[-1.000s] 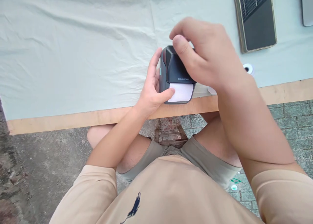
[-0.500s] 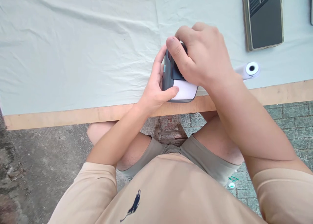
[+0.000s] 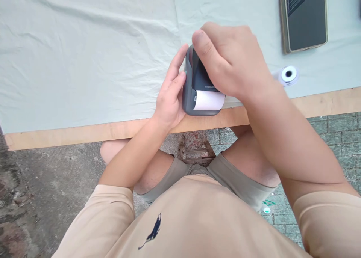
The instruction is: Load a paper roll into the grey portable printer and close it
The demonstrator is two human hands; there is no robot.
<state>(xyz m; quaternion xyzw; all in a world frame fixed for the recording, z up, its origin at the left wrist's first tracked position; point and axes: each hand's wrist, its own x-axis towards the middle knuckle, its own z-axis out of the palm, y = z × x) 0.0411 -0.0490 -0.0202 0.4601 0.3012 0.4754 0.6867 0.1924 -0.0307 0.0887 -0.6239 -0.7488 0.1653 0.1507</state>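
A dark grey label printer (image 3: 188, 96) with a black lid (image 3: 201, 76) is between my hands at the table's front edge. A white paper label (image 3: 210, 100) sticks out toward me from under the lid. My left hand (image 3: 170, 96) holds the printer's left side, its thumb and a finger stretched along the casing; its other fingers are hidden. From above, my right hand (image 3: 231, 59) is closed over the far and right part of the printer, thumb on the lid. Its fingertips are out of sight behind the hand.
Right of my right wrist lies a small white roll (image 3: 288, 74) with a dark centre. Farther back is a dark phone-like slab (image 3: 307, 23) with a pale rim. Pale cloth (image 3: 93, 62) covers the table, with a bare wooden edge (image 3: 70, 136) in front.
My left thumb has come off the white label and now lies along the printer's left side. The printer has shifted slightly left, and lettering on its lid now shows.
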